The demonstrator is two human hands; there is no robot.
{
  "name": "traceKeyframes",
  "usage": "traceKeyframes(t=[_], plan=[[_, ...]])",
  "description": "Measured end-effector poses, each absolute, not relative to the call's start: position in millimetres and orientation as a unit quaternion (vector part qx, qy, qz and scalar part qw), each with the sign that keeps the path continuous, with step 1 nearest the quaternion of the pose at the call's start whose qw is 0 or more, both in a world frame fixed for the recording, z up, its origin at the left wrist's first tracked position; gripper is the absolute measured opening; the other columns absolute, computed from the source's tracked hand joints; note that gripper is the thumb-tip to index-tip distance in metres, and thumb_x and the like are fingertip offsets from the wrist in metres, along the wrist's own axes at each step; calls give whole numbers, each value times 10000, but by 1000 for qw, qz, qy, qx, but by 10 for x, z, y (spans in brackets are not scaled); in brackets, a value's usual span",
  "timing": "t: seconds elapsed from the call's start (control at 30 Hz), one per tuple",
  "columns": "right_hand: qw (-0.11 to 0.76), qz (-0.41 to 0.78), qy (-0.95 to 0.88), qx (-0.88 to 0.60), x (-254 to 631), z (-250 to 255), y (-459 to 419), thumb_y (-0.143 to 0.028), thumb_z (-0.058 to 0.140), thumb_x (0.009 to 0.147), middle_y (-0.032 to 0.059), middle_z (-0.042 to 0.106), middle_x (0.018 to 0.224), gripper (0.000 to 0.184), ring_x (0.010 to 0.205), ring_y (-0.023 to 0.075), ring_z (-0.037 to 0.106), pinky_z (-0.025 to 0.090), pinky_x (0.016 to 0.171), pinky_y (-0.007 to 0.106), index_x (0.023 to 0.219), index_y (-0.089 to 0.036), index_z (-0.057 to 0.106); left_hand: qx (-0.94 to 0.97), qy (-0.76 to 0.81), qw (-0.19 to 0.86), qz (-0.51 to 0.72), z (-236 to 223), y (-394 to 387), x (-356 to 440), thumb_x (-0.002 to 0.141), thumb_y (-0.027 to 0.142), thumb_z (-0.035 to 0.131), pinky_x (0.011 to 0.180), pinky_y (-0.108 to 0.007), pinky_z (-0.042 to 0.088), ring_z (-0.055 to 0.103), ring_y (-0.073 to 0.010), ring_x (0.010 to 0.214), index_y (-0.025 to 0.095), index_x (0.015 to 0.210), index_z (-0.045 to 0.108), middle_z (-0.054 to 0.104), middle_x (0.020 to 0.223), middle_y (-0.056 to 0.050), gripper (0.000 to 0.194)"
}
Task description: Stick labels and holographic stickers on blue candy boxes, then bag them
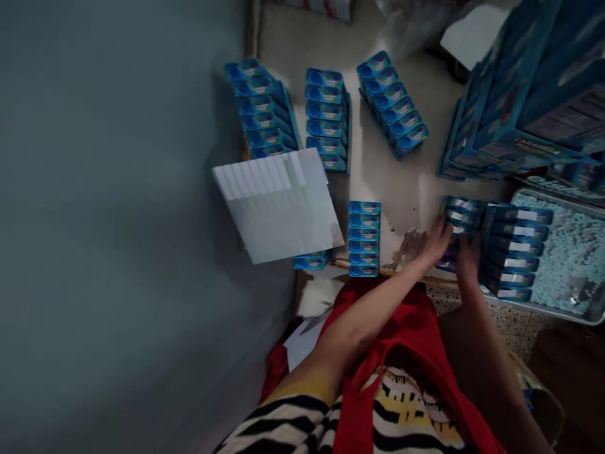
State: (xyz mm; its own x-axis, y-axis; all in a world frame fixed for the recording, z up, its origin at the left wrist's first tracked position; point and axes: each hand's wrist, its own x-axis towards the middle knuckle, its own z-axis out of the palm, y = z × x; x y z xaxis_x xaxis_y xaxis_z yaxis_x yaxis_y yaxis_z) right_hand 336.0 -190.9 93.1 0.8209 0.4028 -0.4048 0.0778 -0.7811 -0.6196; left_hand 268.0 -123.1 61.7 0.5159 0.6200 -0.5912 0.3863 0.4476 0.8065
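Both my hands reach to a row of small blue packs (460, 217) lying on the white table top (401, 183) at the right. My left hand (437, 243) has its fingers against the left side of that row. My right hand (467, 255) grips the row's near end, its fingers curled over the packs. A second row of blue packs (515, 252) lies right beside it, against a metal tray.
Three rows of blue packs (326, 120) stand at the back, one short row (363, 238) in front. White sheets (278, 205) overhang the left edge. Large blue cartons (515, 101) stack at the right; the metal tray (588, 315) holds pale small pieces. A grey wall fills the left.
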Motion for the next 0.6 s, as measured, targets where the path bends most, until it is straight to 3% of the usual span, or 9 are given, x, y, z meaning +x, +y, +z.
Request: traceKeyframes(t=[0.13,0.2,0.3,0.37,0.47,0.53,0.6], plan=[[223,177,-256,-924,3140,1218,-1993,-654,537,955,264,441,1669,859,1539,380,450,364,1261,583,1631,-136,418,558,487,654,152,972,-1275,2282,1033,490,585,1309,-478,391,420,-290,1613,283,1599,507,529,1670,-117,607],[189,117,-326,-919,2950,1378,-1998,-645,596,956,241,383,1710,794,1587,401,380,352,1259,635,1596,-186,496,603,480,596,223,1197,-1296,1722,1025,454,630,1239,-475,467,577,-298,1465,240,1523,571,636,1533,-164,546],[217,89,-410,-881,2708,1495,-1753,-595,613,984,194,555,1581,518,1491,370,513,419,1219,616,1350,-241,710,619,538,498,280,1380,-1368,730,1025,409,648,1143,-473,522,697,-271,1198,262,1197,716,760,1197,-112,237],[273,159,-454,-833,2572,1469,-1364,-583,586,1005,170,699,1395,456,1331,322,649,497,1162,549,1248,-234,752,506,669,475,265,1344,-1456,214,993,458,686,1069,-458,557,700,-262,1106,239,1094,681,731,1114,-105,241],[280,292,-501,-765,2355,1323,-554,-652,559,999,156,760,1321,549,1261,310,700,543,1113,492,1279,-224,759,257,739,583,218,1120,-1583,-91,884,514,794,963,-419,606,724,-255,1074,228,1244,599,701,1209,-120,500],[192,375,-543,-727,2224,1199,-42,-713,521,996,158,776,1322,620,1303,338,690,528,1131,485,1271,-225,787,201,717,636,203,959,-1632,-14,847,490,821,1028,-432,590,722,-270,1164,234,1375,564,676,1327,-137,641],[64,441,-568,-692,2171,1088,305,-744,484,1003,153,802,1283,663,1285,363,708,529,1118,469,1241,-225,822,241,720,617,205,859,-1657,190,857,446,800,1148,-455,524,674,-293,1295,231,1444,571,640,1417,-152,666]])
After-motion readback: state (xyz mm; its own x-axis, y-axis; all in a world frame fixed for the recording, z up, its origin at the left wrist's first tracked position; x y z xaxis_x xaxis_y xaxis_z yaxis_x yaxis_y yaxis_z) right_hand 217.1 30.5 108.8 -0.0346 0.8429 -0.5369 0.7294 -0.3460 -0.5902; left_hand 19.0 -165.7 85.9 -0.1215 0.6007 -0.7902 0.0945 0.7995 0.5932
